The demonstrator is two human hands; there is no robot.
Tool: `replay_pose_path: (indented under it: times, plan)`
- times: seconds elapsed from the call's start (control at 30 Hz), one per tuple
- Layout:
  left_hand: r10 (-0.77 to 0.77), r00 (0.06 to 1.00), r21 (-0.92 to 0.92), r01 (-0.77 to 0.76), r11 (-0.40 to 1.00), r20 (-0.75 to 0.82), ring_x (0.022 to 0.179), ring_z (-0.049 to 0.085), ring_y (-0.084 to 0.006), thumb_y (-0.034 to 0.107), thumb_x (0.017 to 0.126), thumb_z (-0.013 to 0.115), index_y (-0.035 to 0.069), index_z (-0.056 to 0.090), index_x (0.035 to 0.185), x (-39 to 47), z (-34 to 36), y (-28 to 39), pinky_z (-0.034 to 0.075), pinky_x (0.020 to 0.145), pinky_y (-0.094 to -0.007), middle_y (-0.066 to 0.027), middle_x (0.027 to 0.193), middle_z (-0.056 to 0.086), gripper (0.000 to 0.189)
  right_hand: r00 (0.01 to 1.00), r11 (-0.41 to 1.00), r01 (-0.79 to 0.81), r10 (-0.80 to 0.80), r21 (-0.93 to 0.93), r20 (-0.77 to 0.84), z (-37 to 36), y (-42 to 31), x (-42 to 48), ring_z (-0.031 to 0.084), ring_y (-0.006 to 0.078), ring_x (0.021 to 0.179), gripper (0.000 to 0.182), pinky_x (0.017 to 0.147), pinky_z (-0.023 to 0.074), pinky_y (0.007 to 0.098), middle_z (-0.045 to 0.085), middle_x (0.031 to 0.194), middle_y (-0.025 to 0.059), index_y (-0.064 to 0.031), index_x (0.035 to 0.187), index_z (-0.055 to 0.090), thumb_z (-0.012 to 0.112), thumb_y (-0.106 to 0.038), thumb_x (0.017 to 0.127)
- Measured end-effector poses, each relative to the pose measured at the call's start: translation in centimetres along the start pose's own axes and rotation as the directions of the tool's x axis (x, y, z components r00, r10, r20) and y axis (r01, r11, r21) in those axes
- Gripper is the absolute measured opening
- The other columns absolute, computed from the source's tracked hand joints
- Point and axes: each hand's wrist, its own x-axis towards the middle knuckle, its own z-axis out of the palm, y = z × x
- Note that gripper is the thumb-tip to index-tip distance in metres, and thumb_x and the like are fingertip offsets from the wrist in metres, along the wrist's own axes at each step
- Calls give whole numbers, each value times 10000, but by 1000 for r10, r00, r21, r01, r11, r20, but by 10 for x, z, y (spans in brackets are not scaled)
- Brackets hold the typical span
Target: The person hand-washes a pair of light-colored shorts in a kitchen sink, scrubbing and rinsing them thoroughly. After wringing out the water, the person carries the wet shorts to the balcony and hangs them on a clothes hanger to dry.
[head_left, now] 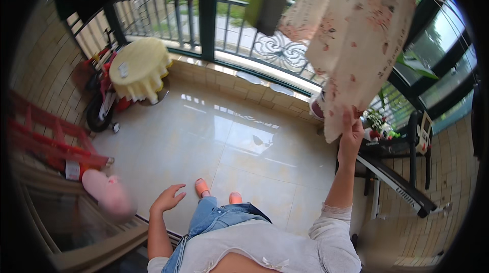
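Note:
A long cream cloth printed with pinkish flowers and dark characters hangs down at the upper right. Near its lower corner, my right hand pinches the edge between thumb and fingers. To the left of it, a green and grey cloth hangs in front of the window. My left hand is low at the left of my body, fingers apart, with nothing in it. What holds the cloths up is out of view.
A round table with a yellow tablecloth and a small bike stand at the left, near a red ladder and a pink plush toy. A folded treadmill and potted plants are at the right. A low tiled ledge runs beneath the railed windows.

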Motion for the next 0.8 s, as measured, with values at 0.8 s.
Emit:
replay_pose_path:
  times: [0.8]
  plan:
    - [-536,732,-494,311,812,-421,1083,561,-271,258,923,596,78,552,1258,-227,-171,-295,463,896,-336,-143,1193,577,383,-78,730,621,421,-286,904,469,59,-231,620,316,970,328,836,500,407,640,1123,101,-150,1193,593,628,-209,872]
